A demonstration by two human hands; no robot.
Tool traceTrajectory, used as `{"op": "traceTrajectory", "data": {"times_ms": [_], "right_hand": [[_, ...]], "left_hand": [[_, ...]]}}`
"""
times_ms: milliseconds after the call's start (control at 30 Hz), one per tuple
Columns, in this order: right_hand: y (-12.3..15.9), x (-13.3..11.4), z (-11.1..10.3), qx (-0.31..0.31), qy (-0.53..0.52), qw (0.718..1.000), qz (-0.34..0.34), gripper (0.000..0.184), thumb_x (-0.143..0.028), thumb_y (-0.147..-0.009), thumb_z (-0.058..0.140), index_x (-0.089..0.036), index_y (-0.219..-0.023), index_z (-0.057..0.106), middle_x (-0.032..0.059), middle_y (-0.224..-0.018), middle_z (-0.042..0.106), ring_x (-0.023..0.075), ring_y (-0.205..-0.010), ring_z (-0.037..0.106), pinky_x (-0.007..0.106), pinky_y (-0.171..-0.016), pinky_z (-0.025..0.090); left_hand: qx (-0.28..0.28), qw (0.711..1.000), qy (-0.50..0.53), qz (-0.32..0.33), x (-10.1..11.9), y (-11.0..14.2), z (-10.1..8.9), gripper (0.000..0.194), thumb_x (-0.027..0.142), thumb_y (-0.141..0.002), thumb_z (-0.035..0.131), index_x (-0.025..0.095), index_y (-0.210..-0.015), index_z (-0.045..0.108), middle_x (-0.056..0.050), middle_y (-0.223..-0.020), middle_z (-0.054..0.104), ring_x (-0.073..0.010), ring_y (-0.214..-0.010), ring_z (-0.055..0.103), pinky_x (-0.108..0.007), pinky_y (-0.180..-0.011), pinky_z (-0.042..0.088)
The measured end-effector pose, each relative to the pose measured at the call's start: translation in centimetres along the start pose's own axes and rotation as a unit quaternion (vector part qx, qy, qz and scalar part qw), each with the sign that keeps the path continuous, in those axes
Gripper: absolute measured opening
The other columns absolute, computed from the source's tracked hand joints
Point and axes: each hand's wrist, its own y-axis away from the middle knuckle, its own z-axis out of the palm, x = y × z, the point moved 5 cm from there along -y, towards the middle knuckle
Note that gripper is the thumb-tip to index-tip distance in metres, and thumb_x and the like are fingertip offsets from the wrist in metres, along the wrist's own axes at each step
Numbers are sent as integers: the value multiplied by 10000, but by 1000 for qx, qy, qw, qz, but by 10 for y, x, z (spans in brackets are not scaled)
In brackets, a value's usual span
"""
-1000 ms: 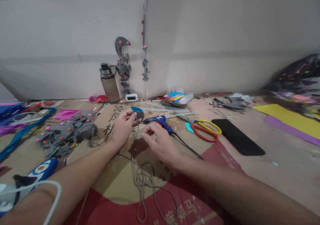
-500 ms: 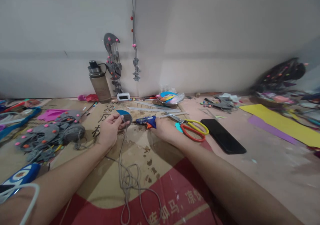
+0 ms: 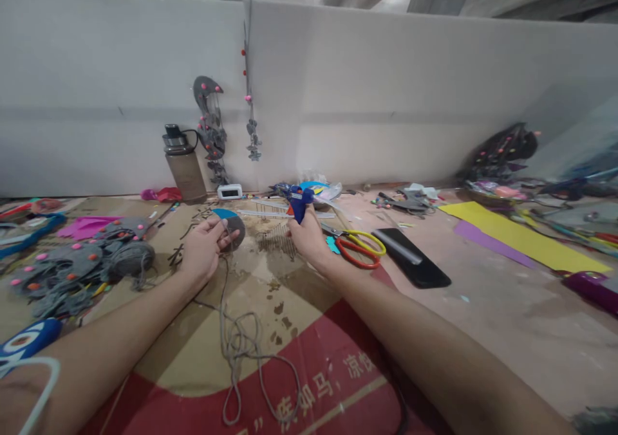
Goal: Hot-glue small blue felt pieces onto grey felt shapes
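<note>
My left hand [image 3: 203, 248] pinches a round grey felt piece [image 3: 236, 230] with a blue part [image 3: 224, 213] along its top edge. A grey cord [image 3: 223, 306] runs down from beneath these fingers and lies in loose loops on the cardboard. My right hand [image 3: 309, 235] is wrapped around the handle of a blue hot glue gun [image 3: 300, 202], which is held up with its nozzle toward the left. Between the two hands is a patch of stained, ridged cardboard [image 3: 277, 240]. Scissors [image 3: 360, 248] with red and yellow handles lie just right of my right wrist.
A black phone [image 3: 412, 258] lies right of the scissors, with yellow sheets [image 3: 521, 232] beyond. Grey felt pieces with pompoms [image 3: 82, 264] and a yarn ball [image 3: 130, 258] lie left. A bottle [image 3: 184, 168] stands by the white partition [image 3: 367, 87]. Printed cardboard [image 3: 328, 370] covers the table.
My right hand has raised the glue gun off the cardboard and tipped it more upright. My left hand still holds the felt piece. The camera view has shifted slightly upward and right.
</note>
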Motion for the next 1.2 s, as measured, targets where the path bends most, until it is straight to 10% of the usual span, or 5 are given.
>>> {"op": "traceTrajectory", "data": {"times_ms": [500,1200], "right_hand": [[30,-64,23,-82,-157,970,-166,307,-358,-855,506,-183,-1106,534,59,-930,628,182,-806,573,348,-792,473],[39,-25,50,-122,-42,980,-154,238,-333,-874,501,-193,-1053,570,79,-974,654,217,-886,601,402,-833,471]], "left_hand": [[6,1000,24,14,-2,-3,-2,219,225,-598,785,136,-637,589,26,-619,534,-71,-588,547,-326,-754,573],[60,998,18,-29,-11,-8,-9,144,165,-673,727,136,-627,594,24,-582,534,-70,-520,533,-327,-723,578]]}}
